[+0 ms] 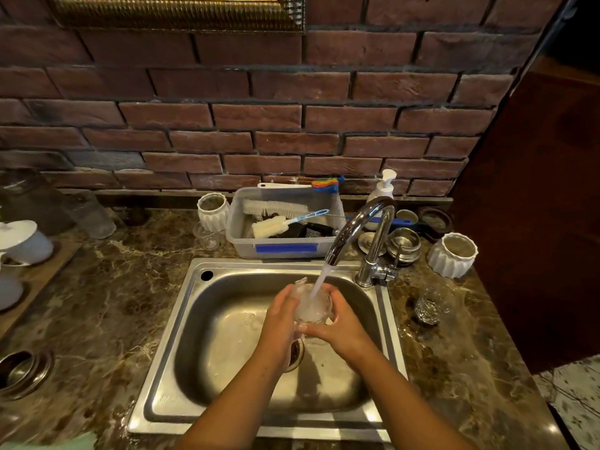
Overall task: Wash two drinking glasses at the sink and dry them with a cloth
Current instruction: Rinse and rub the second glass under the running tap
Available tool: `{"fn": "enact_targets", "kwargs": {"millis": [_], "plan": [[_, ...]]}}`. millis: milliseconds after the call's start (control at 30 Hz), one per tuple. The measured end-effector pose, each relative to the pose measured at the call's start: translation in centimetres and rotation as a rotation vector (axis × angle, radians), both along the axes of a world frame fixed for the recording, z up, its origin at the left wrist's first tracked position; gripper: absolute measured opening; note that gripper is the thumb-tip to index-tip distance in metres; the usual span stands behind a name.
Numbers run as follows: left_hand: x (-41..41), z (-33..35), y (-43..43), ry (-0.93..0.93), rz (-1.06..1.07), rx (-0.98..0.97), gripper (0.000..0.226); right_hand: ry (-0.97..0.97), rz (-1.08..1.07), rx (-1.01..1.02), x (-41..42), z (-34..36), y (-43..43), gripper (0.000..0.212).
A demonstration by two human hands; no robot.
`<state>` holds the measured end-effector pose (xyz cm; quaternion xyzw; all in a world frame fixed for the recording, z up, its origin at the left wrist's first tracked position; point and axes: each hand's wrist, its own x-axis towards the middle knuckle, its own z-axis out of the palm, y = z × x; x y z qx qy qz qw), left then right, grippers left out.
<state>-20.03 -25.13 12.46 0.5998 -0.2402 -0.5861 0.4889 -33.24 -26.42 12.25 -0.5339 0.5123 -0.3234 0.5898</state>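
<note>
Forearms reach in from the bottom edge over a steel sink [168,339] set into a brown marble bench [97,303]. At the centre of the frame the left grip [281,315] curls its fingers round the left side of a clear drinking glass [313,306], and the right grip [337,329] wraps it from the right and below. The glass is held above the drain with its mouth turned up toward the tap. Water [323,277] runs from the curved chrome tap [360,222] into it. A second glass [430,305] stands on the bench just right of the sink. Behind the sink a plastic tub [282,246] holds bottle brushes [271,227], with a pump bottle [384,188] to its right, against a brick wall [259,118].
</note>
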Motion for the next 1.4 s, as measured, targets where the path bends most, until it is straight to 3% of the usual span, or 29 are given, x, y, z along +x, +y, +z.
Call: {"fn": "enact_targets", "kwargs": {"millis": [367, 500, 633, 967, 1100, 1233, 1400], "plan": [[0.2, -0.4, 0.8, 0.044, 0.027, 0.003, 0.048, 0.050, 0.047, -0.009, 0.0, -0.3, -0.3, 0.087], [0.3, -0.5, 1.1, 0.066, 0.013, -0.027, 0.038, 0.075, 0.090, -0.014, 0.1, -0.4, -0.4, 0.086], [0.3, -0.7, 0.8, 0.080, 0.029, -0.019, 0.049, 0.049, 0.070, -0.017, 0.0, -0.2, -0.5, 0.083], [1.0, -0.8, 0.1, 0.042, 0.009, -0.058, 0.039, 0.013, 0.085, 0.028, 0.2, -0.3, -0.2, 0.079], [1.4, -0.8, 0.2, 0.038, -0.005, -0.041, 0.050, -0.032, 0.040, 0.042, 0.0, -0.5, -0.1, 0.074], [1.7, -0.7, 0.6, 0.047, -0.043, -0.050, 0.040, -0.057, 0.035, 0.115, 0.4, -0.6, 0.3, 0.068], [2.1, -0.5, 1.6, -0.004, -0.141, -0.009, 0.050, -0.177, -0.007, 0.246, 0.8, -0.8, 1.5, 0.067]]}}
